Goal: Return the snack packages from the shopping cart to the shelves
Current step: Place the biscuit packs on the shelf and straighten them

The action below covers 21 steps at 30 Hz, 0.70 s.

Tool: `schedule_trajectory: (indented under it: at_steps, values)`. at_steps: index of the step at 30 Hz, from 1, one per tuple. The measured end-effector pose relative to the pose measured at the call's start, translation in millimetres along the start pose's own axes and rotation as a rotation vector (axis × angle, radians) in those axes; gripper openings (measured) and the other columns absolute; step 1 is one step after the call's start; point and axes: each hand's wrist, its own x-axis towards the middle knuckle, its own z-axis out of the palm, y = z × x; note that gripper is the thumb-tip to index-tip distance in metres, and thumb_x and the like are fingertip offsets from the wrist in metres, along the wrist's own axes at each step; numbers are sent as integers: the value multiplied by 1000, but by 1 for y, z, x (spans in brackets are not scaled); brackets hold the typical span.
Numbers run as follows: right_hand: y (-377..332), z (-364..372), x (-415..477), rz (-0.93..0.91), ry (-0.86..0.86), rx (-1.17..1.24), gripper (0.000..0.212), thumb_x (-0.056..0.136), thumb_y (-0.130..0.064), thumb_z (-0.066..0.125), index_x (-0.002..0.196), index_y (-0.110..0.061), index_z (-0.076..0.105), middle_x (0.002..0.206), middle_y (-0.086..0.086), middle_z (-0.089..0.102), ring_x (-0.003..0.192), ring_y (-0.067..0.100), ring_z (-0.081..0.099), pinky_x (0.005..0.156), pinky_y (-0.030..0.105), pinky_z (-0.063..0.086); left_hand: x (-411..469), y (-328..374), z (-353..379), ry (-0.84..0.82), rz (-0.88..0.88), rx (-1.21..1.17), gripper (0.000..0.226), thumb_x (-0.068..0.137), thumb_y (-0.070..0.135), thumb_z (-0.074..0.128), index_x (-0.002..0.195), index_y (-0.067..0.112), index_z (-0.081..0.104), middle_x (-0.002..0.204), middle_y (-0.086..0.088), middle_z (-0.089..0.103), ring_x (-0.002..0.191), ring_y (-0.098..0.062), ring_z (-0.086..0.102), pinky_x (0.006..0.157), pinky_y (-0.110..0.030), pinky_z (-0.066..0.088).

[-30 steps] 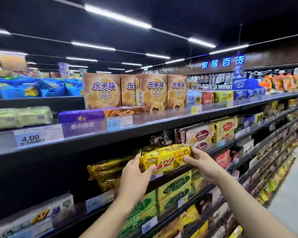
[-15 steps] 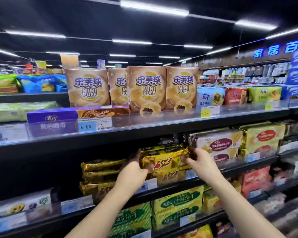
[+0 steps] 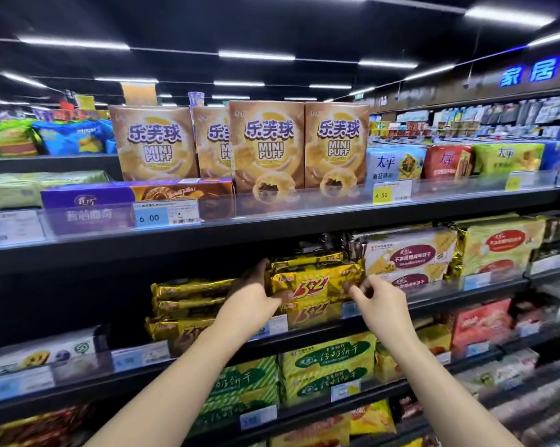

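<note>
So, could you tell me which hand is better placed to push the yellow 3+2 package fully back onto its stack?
The left hand: it grips the yellow 3+2 package by its end, while the right hand sits only at its other corner, fingers curled.

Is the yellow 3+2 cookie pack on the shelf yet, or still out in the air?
On the shelf. The yellow 3+2 pack lies flat atop another like it, left hand holding its end, right hand at the other end.

Single head-worn view, wide-angle, facing the shelves (image 3: pixel 304 221) head-on and close, tilted slightly down; both forearms enter from the bottom edge, ceiling lights fill the top. No second view.
</note>
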Motion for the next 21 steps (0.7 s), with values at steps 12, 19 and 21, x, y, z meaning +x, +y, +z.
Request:
schedule_trajectory:
  at_steps: [12, 19, 21]
  values:
    - [-50, 51, -87, -21, -43, 23, 45, 97, -44, 58, 64, -14, 50, 56, 0, 54, 57, 16, 51, 58, 17, 35, -102, -93, -20, 277, 355, 217, 50, 101, 49, 47, 146, 26, 45, 139, 9, 49, 130, -12, 40, 112, -29, 33]
    - [-141, 143, -212, -165, -243, -34, 39, 96, -41, 61, 64, -22, 51, 54, -4, 52, 52, 11, 48, 54, 31, 35, -207, -253, -64, 27, 217, 411, 42, 101, 50, 43, 133, 26, 57, 127, 6, 57, 118, -19, 54, 101, -36, 43]
    - [-171, 183, -256, -236, -368, -81, 37, 97, -40, 60, 66, -22, 52, 60, -5, 53, 55, 11, 47, 54, 31, 32, -247, -314, -81, -44, 106, 430, 42, 101, 49, 43, 135, 26, 55, 129, 4, 56, 118, -21, 54, 100, -38, 45]
